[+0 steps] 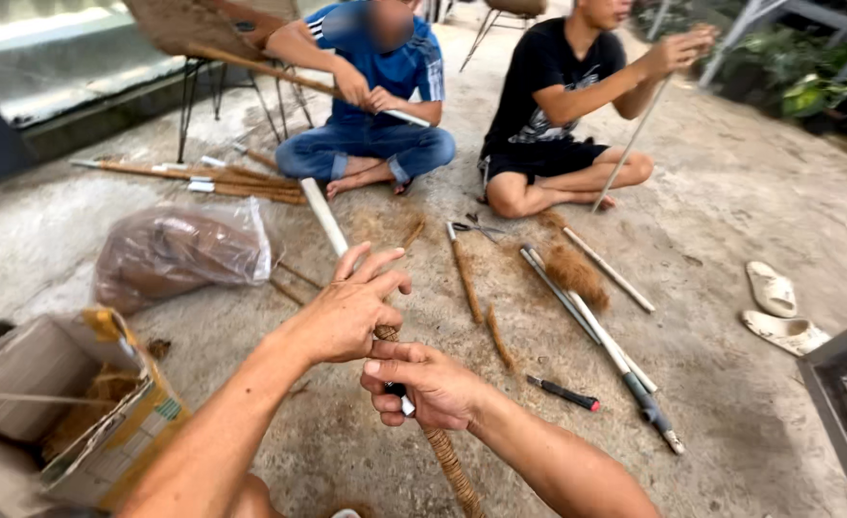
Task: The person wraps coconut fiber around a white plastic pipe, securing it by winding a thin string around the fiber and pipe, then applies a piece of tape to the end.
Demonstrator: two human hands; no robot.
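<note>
Fibre-wrapped white plastic pole (325, 219): left hand (346, 312) curled loosely over wrapped section, fingers partly spread; right hand (430, 384) clenched around a small dark tool (396, 390) against it.

An open cardboard box (78, 412), brown with yellow printed flaps, sits on the floor at lower left. A clear plastic bag (181, 251) of brown fibre lies just behind it.

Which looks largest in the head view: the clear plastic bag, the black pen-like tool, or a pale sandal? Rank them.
1. Clear plastic bag, plainly largest.
2. Pale sandal; it lies about as far away as the bag.
3. Black pen-like tool, thinnest, though about as long as the sandal and somewhat nearer the camera.
</note>
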